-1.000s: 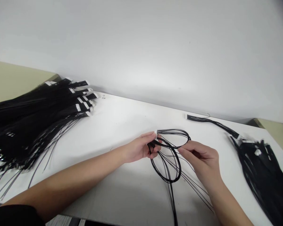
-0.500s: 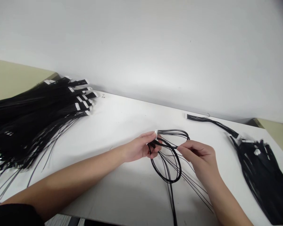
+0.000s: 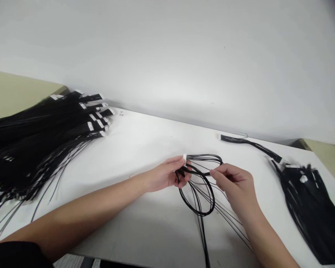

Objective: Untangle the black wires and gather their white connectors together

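My left hand (image 3: 171,173) is closed on a black wire harness (image 3: 213,199), gripping it by the white connector (image 3: 185,159) at its end. From the connector the thin wires run right, bend back and form a loop below the fingers. Several loose wires trail down and to the right over the table's front part. On the right, my right hand (image 3: 234,182) pinches the bundle of wires between thumb and forefinger. Its other fingers are curled in, partly hidden.
A big pile of black harnesses with white connectors (image 3: 39,137) lies at the left of the white table (image 3: 145,137). At the right is another stack of black harnesses (image 3: 312,216), with a single harness (image 3: 248,141) behind it. A white wall (image 3: 167,59) rises at the back.
Almost nothing differs. Both hands keep their hold on the harness, and my right hand's fingers have shifted very slightly. The whole view has drifted a few pixels.
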`<state>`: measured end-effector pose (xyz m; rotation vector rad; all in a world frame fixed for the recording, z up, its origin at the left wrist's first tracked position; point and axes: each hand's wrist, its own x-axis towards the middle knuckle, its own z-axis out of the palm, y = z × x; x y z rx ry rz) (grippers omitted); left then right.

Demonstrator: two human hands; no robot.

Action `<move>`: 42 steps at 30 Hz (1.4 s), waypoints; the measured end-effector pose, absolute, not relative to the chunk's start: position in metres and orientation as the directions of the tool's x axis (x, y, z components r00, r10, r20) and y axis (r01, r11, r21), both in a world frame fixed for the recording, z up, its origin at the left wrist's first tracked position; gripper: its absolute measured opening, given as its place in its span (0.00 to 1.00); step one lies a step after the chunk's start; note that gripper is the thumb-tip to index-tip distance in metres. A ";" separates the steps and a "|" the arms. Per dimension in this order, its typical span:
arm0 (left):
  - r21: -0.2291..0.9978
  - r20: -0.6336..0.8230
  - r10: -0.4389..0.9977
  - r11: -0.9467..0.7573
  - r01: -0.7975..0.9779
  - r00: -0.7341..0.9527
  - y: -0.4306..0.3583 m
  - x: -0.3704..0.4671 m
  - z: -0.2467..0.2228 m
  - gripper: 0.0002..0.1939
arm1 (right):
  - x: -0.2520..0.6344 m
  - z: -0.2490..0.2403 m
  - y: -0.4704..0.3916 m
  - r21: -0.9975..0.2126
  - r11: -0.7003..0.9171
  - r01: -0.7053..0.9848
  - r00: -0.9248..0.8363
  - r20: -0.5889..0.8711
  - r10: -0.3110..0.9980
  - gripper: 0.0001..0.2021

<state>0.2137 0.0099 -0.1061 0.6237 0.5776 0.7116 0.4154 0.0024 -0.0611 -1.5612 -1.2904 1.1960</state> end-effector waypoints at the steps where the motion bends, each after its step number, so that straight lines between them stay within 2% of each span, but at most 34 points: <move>1: 0.699 -0.263 0.740 0.589 -0.406 0.619 0.010 0.214 -0.106 0.15 | 0.415 -0.061 0.002 -0.946 -0.194 0.259 0.045 -0.189 0.981 0.11; 5: 0.744 -0.247 0.751 0.552 -0.376 0.613 0.008 0.215 -0.108 0.15 | 0.416 -0.062 0.002 -0.948 -0.186 0.258 0.038 -0.183 0.982 0.12; 8: 0.732 -0.261 0.747 0.566 -0.380 0.611 0.009 0.215 -0.108 0.15 | 0.415 -0.063 0.001 -0.956 -0.153 0.251 0.024 -0.152 0.988 0.11; 14: 0.745 -0.256 0.742 0.560 -0.362 0.620 0.009 0.215 -0.106 0.16 | 0.410 -0.072 -0.002 -0.950 0.084 0.299 0.047 0.103 0.994 0.03; 19: 0.769 -0.234 0.740 0.538 -0.346 0.631 0.008 0.215 -0.107 0.16 | 0.412 -0.080 -0.001 -0.876 0.261 0.405 -0.045 0.267 0.963 0.02; 28: 0.791 -0.247 0.735 0.529 -0.307 0.632 0.008 0.215 -0.105 0.16 | 0.412 -0.079 -0.001 -0.799 0.328 0.505 -0.119 0.312 0.943 0.04; 33: 0.760 -0.253 0.730 0.556 -0.337 0.635 0.008 0.216 -0.106 0.15 | 0.413 -0.082 -0.001 -0.770 0.368 0.521 -0.143 0.346 0.927 0.03; 36: 0.703 -0.263 0.745 0.583 -0.408 0.613 0.011 0.216 -0.107 0.16 | 0.413 -0.087 0.001 -0.671 0.481 0.565 -0.125 0.506 0.853 0.09; 39: 0.630 -0.292 0.776 0.596 -0.498 0.559 0.013 0.214 -0.107 0.16 | 0.414 -0.091 0.004 -0.406 0.599 0.690 -0.132 0.744 0.655 0.16; 40: 0.608 -0.308 0.779 0.602 -0.518 0.546 0.013 0.213 -0.106 0.16 | 0.414 -0.091 0.004 -0.348 0.617 0.706 -0.160 0.771 0.617 0.16; 41: 0.589 -0.321 0.778 0.611 -0.529 0.540 0.014 0.213 -0.106 0.16 | 0.414 -0.091 0.003 -0.341 0.629 0.699 -0.196 0.754 0.626 0.14; 42: 0.575 -0.331 0.774 0.619 -0.535 0.540 0.014 0.212 -0.105 0.16 | 0.414 -0.090 0.002 -0.390 0.626 0.676 -0.229 0.695 0.681 0.11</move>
